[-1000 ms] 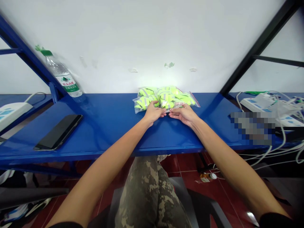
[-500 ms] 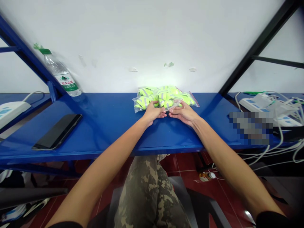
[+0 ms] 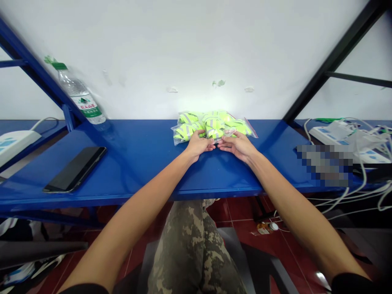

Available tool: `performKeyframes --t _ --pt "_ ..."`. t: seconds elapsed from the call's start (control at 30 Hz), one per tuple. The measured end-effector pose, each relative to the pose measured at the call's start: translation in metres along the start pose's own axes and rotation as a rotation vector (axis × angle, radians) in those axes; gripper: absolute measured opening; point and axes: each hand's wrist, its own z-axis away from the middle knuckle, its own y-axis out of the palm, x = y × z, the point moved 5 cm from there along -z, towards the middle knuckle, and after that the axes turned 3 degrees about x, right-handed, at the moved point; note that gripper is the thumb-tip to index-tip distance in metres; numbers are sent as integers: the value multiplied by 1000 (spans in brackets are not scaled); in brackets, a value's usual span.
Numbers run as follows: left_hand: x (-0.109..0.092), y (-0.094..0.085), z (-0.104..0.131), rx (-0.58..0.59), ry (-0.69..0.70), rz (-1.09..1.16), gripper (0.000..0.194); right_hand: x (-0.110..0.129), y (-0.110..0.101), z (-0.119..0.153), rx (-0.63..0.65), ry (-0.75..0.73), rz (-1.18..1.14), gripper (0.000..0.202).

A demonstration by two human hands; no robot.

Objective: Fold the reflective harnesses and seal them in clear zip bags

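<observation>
White wall [image 3: 196, 49], bright patch [image 3: 205, 102] low down; blue table [image 3: 137, 155]; dark-red tiled floor [image 3: 240, 228]

Workroom: blue bench [image 3: 137, 155], power strip [image 3: 15, 145]

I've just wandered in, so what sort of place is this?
Perhaps a workroom: a blue bench against the wall, a power strip and bagged yellow bands suggest it.

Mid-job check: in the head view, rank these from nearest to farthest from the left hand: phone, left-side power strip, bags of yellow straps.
1. Bags of yellow straps: right at the left hand, towards the back of the table.
2. Phone: off to the left.
3. Power strip: farther left, at the picture's edge.
</observation>
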Motion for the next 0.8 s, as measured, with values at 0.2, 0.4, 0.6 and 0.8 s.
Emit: performKeyframes --t 0.2,0.4,0.6,0.8 --pt "-2 0 0 -50 92 7 58 3 -11 -3 -125 -22 -72 7" --pt "-6 1 2 -98 124 -13 48 5 -19 -6 -180 -82 -243 10" --pt "-3 7 6 1 3 82 60 4 -19 -6 -177 -74 -314 9" --pt "1 6 5 -16 2 166 68 -3 -13 -6 -98 -25 -234 7"
